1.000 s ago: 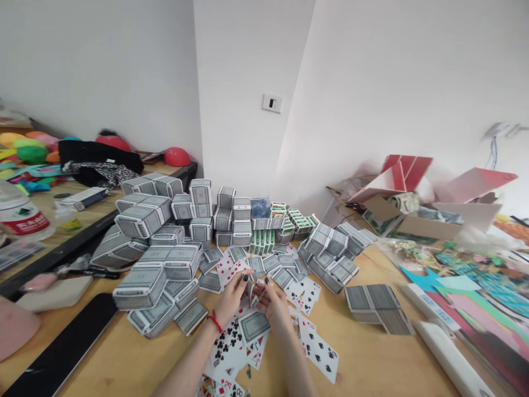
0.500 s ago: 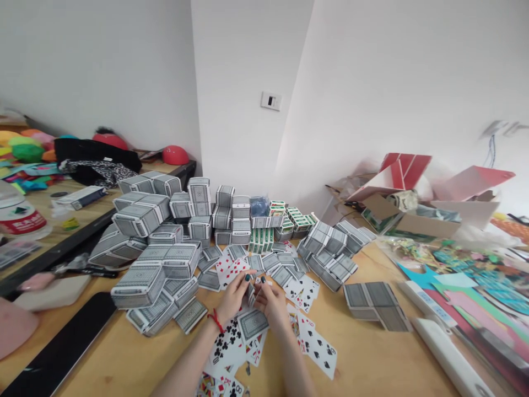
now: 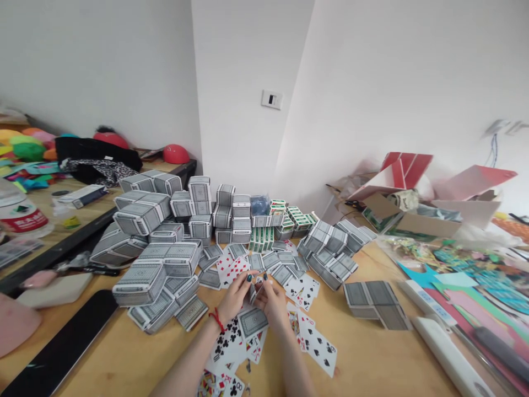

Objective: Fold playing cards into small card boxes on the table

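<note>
Between my two hands a playing card [image 3: 258,279] is held upright and appears bent, with an 8 showing at its top corner. My left hand [image 3: 235,299], a red string at its wrist, grips it from the left with thumb and fingers. From the right, my right hand [image 3: 273,302] pinches it too. Under the hands lie a face-down card [image 3: 253,322] and a fan of club cards [image 3: 227,343]. Red diamond cards [image 3: 232,267] lie just beyond. Spade cards [image 3: 320,348] are spread to the right of my right wrist.
Structures of folded grey-backed cards [image 3: 142,278] stand at the left and back, with another cluster [image 3: 330,251] at back right. Green card boxes [image 3: 262,238] stand behind. A joined card piece [image 3: 377,303], a white power strip [image 3: 430,302] and open cartons [image 3: 430,223] are at right; a black slab [image 3: 61,344] lies left.
Both thumbs have shifted slightly at the top of the card, the right one a little upward. The hands stay in the same place, and the cards on the table have not moved.
</note>
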A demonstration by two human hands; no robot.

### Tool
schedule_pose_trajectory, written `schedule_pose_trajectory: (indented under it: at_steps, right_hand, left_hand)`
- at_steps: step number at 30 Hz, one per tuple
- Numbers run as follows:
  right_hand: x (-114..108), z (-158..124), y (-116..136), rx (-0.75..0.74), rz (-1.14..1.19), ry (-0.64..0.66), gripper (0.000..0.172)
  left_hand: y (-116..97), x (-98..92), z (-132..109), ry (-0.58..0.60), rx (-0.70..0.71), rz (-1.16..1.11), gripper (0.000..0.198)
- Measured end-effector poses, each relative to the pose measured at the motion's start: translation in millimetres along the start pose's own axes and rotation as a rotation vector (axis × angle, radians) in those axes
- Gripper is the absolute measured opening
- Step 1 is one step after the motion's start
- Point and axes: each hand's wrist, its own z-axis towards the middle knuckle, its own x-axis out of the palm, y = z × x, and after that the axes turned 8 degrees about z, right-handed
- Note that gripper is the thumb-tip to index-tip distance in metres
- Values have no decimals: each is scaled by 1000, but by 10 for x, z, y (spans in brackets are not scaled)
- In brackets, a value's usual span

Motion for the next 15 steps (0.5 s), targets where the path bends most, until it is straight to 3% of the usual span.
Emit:
schedule_pose_trajectory:
  at_steps: [6,11,15]
  right_hand:
    - [-20,5,-19,-33,12,8,34]
    - [-81,62,-61,-124,-39,17,33]
    - [-84,55,-34,-187,-33,48,33]
  left_hand:
    - [-66,2,-25,32,71,5,37]
    - [-52,25,-76,105,102,105,61]
    - [-50,64,-75,49,167,186,51]
